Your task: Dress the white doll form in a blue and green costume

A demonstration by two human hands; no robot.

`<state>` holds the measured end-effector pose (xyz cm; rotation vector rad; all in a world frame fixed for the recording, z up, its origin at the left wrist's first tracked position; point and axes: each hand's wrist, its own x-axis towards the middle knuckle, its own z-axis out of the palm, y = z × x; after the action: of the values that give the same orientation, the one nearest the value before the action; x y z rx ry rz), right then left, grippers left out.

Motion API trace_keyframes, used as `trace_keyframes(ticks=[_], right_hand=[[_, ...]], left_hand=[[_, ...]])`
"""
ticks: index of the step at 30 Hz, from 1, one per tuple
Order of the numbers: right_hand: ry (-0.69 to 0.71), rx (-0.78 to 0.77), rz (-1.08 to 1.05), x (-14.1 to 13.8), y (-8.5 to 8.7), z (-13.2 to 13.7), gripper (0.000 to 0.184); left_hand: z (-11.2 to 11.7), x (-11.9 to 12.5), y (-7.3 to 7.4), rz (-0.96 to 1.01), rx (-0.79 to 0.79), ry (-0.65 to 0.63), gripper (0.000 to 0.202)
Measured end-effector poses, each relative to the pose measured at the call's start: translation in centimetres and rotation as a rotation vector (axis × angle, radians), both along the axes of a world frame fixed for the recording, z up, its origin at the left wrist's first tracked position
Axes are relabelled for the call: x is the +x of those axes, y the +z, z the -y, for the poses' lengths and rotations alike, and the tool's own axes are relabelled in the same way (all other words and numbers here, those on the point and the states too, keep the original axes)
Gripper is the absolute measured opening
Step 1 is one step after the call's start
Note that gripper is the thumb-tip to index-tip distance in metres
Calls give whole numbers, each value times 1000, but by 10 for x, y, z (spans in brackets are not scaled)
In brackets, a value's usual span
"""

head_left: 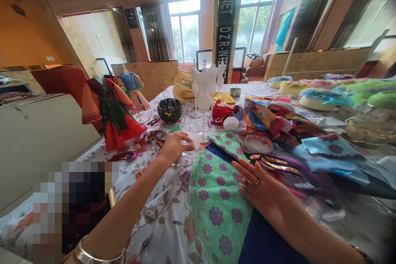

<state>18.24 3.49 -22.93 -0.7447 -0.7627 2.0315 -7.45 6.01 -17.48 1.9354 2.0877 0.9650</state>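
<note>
My left hand [177, 146] is closed on a small whitish, translucent object [193, 141], whose exact kind I cannot make out. It is beside the base of a white mini dress form [204, 90]. My right hand [258, 183] lies with fingers stretched out on a piece of green fabric with purple flowers [221, 192]. Dark blue striped fabric [262, 239] shows beside and under the green piece. Near my right fingers lies a black trim with gold and red pattern [278, 164], and behind it a clear round container [259, 143].
Two dressed mini mannequins [111, 111] stand at the left, next to a dark woven basket [169, 110]. Colourful fabric pieces [262, 117] pile up at the right, with feathery trimmed items [324, 95] beyond. Pearl strings [159, 196] lie on the flowered tablecloth [167, 231].
</note>
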Motion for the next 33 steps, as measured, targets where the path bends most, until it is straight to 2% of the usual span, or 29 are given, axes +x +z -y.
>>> trace_keyframes(ticks=[7,11,13,17,19,23,25,29,33], right_hand=[[32,1,21,4,1,1,27],[32,11,35,5,0,1,25],[36,9,29,5,0,1,24],[29,-33,-3,3,1,1,24],[16,-57,-16,2,1,1,23],[-21,-55,-21,-1,-3,0,24],[-24,-46,-17,-1,-5,0,24],[-23,-38,-19,0,-6,0,24],[7,-37,-21,1,0,2,23]], left_hand=[[-7,-6,-3,-86,-3,-33,18],[-4,-11,-2,-142,-11,-40,28],[4,-15,0,-159,5,-34,29],[32,-28,6,-176,29,-38,5],[51,-35,7,-174,-2,-80,9],[85,-48,-2,-138,-140,-218,15],[96,-52,-10,-136,-130,-241,17],[103,-58,-22,-180,-72,-262,20],[101,-62,-24,-205,-122,-281,18]])
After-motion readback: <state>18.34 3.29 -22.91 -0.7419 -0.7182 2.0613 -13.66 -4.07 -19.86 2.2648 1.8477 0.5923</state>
